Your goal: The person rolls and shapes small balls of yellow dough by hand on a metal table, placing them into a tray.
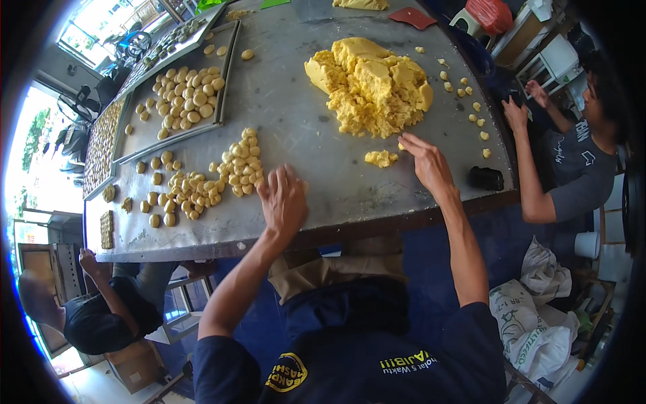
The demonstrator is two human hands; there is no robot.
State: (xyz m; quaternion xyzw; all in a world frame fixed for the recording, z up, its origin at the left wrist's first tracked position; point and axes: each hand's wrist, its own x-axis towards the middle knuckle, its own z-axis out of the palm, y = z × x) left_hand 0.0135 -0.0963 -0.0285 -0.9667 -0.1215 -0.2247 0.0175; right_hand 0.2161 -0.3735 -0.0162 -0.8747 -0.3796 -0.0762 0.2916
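Harsh daylight glare at left

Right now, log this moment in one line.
left hand: beside ball pile | right hand: at yellow bit, near yellow mass | tray: balls

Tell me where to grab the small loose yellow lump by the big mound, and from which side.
Probably across the middle of the small yellow lump, pinching near and far edges, coming down from the near side. It looks low, uneven and wider than deep, lying apart on the tabletop; the big yellow mound crowds its far side.
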